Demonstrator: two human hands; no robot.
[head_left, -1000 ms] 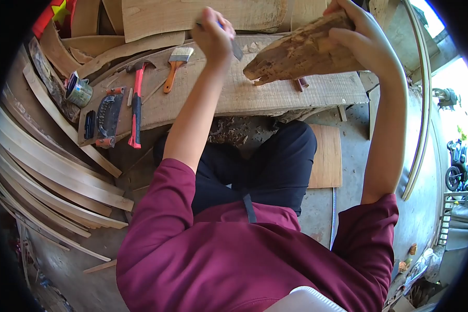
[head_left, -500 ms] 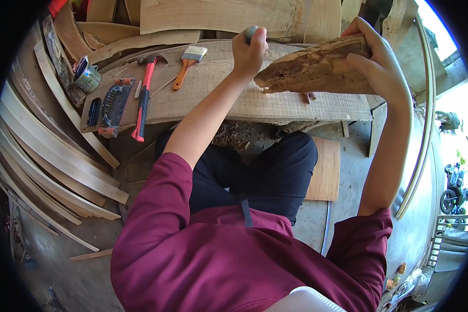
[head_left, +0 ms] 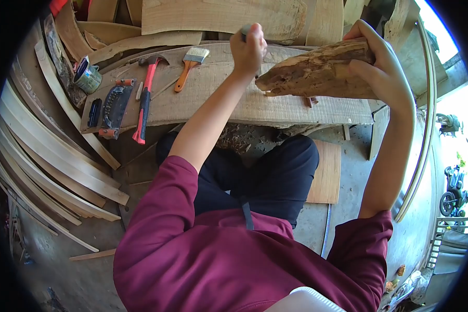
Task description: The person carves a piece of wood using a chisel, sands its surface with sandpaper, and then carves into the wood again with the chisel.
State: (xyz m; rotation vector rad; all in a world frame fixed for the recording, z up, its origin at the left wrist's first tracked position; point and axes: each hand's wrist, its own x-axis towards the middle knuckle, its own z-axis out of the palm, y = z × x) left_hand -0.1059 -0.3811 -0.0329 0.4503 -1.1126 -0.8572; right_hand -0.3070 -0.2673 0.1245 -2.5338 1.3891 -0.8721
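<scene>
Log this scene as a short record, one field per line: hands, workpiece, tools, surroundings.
Left hand: closed around a tool, mostly hidden in the fist
Right hand: grips the broad end of the wood
Wood: rough, narrow end towards the left hand
Wood touching bench: cannot tell
On bench: brush, hammer, orange-ended tool
By bench's left end: can
Further left: stacked strips
</scene>
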